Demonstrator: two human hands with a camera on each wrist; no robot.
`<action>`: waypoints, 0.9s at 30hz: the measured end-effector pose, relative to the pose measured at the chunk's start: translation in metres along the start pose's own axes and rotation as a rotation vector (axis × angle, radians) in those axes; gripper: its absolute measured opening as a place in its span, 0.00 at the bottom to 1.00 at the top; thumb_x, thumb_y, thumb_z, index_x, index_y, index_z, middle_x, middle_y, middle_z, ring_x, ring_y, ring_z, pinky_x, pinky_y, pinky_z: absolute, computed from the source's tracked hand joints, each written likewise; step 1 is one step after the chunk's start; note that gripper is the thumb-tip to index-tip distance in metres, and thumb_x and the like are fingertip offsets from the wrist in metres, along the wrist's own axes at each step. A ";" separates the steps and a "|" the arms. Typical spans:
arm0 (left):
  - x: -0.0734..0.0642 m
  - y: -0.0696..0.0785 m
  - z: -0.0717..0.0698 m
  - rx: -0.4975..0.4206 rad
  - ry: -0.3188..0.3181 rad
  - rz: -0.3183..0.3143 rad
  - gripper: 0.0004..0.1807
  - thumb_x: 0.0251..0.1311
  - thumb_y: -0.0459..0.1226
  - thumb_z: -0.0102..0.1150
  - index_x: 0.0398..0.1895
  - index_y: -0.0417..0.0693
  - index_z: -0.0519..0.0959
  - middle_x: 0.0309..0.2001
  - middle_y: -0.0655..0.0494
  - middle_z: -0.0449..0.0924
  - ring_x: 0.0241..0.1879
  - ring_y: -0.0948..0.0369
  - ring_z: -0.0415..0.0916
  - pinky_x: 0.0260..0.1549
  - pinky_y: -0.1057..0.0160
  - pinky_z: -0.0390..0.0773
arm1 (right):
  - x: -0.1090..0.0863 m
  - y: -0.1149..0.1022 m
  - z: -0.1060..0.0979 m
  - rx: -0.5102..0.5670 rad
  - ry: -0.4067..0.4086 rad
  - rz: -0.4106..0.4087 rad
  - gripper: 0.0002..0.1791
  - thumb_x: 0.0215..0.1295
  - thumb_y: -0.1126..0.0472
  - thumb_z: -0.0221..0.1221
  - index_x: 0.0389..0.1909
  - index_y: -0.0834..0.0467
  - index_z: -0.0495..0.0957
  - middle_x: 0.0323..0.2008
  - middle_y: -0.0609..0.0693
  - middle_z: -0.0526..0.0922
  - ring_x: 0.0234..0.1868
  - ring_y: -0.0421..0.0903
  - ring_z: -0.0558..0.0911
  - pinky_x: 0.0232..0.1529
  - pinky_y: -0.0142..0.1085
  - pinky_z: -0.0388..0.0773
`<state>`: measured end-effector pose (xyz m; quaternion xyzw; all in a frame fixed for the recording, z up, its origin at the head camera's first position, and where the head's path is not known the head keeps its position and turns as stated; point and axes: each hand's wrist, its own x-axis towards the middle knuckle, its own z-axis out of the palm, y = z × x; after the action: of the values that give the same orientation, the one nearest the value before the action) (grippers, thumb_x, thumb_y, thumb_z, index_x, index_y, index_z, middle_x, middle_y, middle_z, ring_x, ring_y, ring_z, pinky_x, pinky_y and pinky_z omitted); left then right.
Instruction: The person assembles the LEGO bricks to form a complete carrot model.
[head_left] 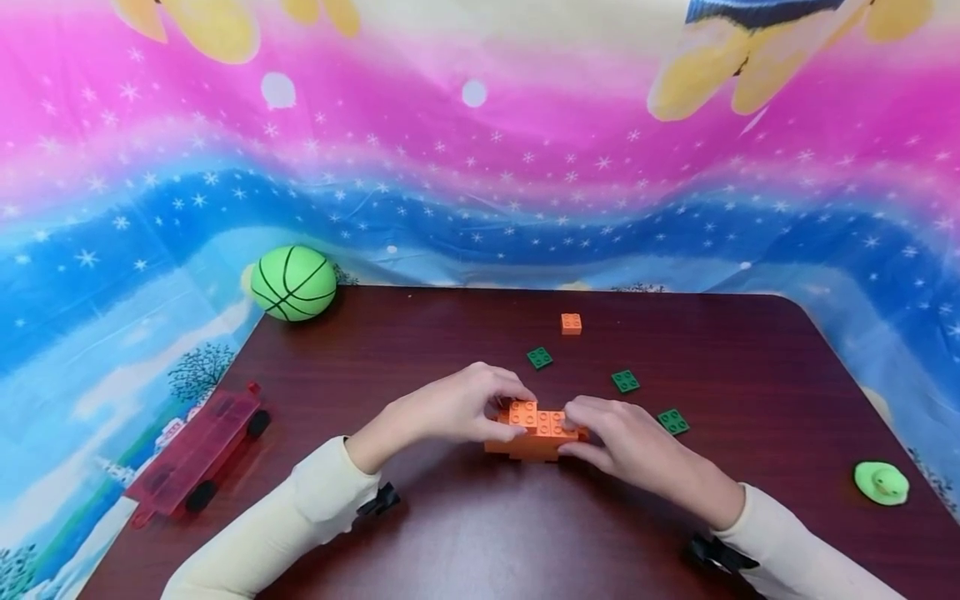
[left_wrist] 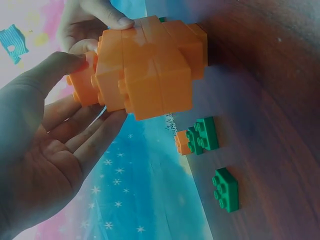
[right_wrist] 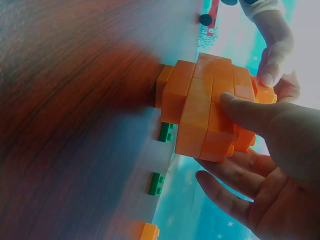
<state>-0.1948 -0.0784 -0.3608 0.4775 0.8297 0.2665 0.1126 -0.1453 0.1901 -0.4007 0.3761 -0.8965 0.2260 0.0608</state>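
Observation:
A stepped build of orange toy building bricks stands at the middle of the table, narrower at its base than higher up. On its top left sits a small studded orange brick. My left hand pinches this small brick between thumb and fingers, as the left wrist view also shows. From the other end, my right hand grips the build, its thumb pressed on the near side and its fingers behind. In the right wrist view, the build's far side is hidden.
Beyond the hands lie three green studded bricks and a loose orange brick. A green ball sits at the back left corner, a red wheeled toy at the left edge, a light green toy at right.

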 end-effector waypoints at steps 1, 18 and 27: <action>0.000 -0.001 0.001 -0.001 0.005 0.003 0.18 0.65 0.41 0.67 0.56 0.45 0.84 0.47 0.56 0.85 0.39 0.68 0.78 0.43 0.62 0.85 | 0.000 0.000 0.000 0.002 -0.002 0.000 0.18 0.61 0.56 0.73 0.30 0.47 0.69 0.28 0.37 0.72 0.27 0.35 0.70 0.29 0.25 0.68; 0.001 0.000 0.002 0.015 0.013 -0.019 0.18 0.64 0.42 0.69 0.55 0.47 0.86 0.39 0.59 0.83 0.32 0.66 0.75 0.33 0.73 0.77 | 0.000 0.000 -0.001 0.001 -0.017 0.019 0.18 0.61 0.55 0.73 0.31 0.47 0.69 0.28 0.38 0.72 0.27 0.37 0.72 0.30 0.26 0.69; 0.001 0.000 0.006 0.065 0.040 -0.020 0.18 0.62 0.43 0.70 0.54 0.49 0.87 0.37 0.61 0.83 0.28 0.64 0.74 0.28 0.74 0.72 | 0.000 -0.002 0.000 0.006 0.003 0.032 0.19 0.60 0.55 0.74 0.30 0.48 0.69 0.27 0.39 0.71 0.26 0.36 0.69 0.29 0.25 0.67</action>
<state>-0.1920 -0.0757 -0.3656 0.4673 0.8446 0.2480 0.0830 -0.1439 0.1891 -0.4004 0.3617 -0.9016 0.2301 0.0574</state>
